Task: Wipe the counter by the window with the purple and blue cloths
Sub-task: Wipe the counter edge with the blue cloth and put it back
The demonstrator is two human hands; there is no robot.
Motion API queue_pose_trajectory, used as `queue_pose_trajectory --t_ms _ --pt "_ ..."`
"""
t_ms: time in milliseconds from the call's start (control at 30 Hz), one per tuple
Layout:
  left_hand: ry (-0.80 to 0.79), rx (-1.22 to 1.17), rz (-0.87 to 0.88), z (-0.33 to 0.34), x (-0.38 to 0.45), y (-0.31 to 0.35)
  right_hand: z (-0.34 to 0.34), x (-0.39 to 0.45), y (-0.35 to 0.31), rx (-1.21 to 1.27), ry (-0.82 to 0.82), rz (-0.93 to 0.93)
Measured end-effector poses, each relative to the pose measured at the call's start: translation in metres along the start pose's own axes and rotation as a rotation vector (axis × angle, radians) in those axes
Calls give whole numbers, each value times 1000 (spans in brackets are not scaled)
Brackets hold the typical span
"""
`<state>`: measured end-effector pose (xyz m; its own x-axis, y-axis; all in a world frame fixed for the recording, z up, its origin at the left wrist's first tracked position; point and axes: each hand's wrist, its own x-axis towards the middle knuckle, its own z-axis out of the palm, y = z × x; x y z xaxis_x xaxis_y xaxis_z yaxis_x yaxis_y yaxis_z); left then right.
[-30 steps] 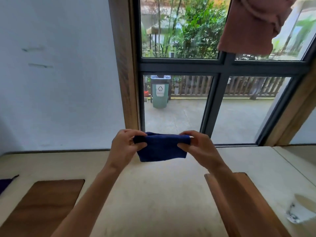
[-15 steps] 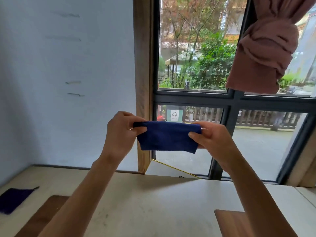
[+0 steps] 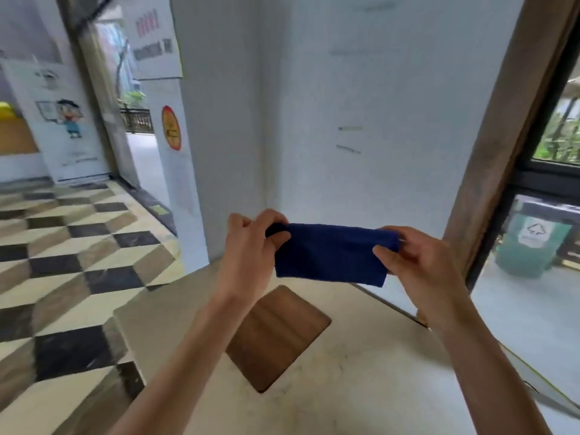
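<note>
One blue cloth (image 3: 329, 254) hangs in the air at the middle of the frame, folded into a band and stretched between two hands above the counter (image 3: 329, 381). The left hand (image 3: 251, 246) has its grip pinched on the cloth's left end, thumb and fingers pressed together over the fabric; the right hand (image 3: 417, 262) pinches the right end the same way. Both forearms rise from the bottom edge of the frame.

Below the cloth, one wooden board (image 3: 276, 337) lies flat on the pale counter, partly covered by the left forearm. Behind the hands stands a white wall (image 3: 361, 105). At the right edge are a brown window frame (image 3: 502, 152) and, through the glass, one green bin (image 3: 530, 246). The left of the frame shows a checkered floor (image 3: 62, 246) and a cartoon poster (image 3: 62, 127).
</note>
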<state>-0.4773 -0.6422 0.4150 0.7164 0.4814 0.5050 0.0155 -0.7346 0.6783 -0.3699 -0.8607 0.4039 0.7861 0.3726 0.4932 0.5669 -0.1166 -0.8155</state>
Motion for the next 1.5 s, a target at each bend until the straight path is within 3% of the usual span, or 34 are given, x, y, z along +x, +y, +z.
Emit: queue_pose_trajectory --t_ms 233,500,733,867,1500 --pt "123 193 -105 -105 1 -98 153 26 -32 99 -146 -31" --pt "202 408 -137 -203 43 -221 323 63 -56 171 -192 -37" --pt "233 277 -165 -250 107 -318 437 102 -57 214 -173 -9" --pt "181 68 -160 -252 148 -371 479 130 -45 196 -147 20" --pt "-251 -307 -160 -132 351 -552 592 247 98 83 166 277"
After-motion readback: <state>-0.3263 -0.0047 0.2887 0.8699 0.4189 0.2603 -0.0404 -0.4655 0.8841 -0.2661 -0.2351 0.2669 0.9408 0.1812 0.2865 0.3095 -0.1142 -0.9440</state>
